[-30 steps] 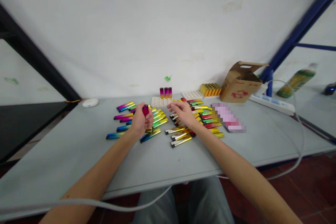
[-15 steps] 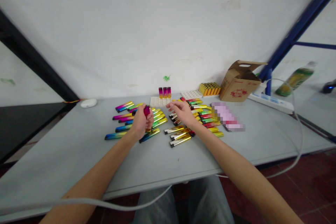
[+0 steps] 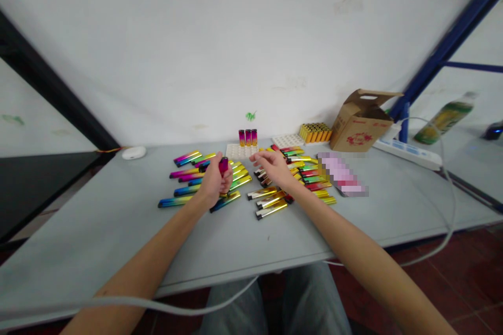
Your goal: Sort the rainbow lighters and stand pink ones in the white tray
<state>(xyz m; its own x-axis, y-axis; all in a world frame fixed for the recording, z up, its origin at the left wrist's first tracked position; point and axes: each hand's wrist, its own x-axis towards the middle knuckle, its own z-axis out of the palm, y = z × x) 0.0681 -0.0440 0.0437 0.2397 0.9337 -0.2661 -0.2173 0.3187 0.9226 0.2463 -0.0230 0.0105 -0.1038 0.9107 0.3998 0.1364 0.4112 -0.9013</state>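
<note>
Head view showed the left hand (image 3: 215,182) near the centre of the frame, its fingers closed around a magenta lighter (image 3: 223,164). Right of it, the right hand (image 3: 276,168) hung over the scattered lighters (image 3: 272,202), fingers loosely bent and slightly parted. Behind both, three upright lighters (image 3: 248,137) stood at a white tray (image 3: 236,153) on the counter (image 3: 118,241); a cardboard box (image 3: 356,133) sat at centre right.
</note>
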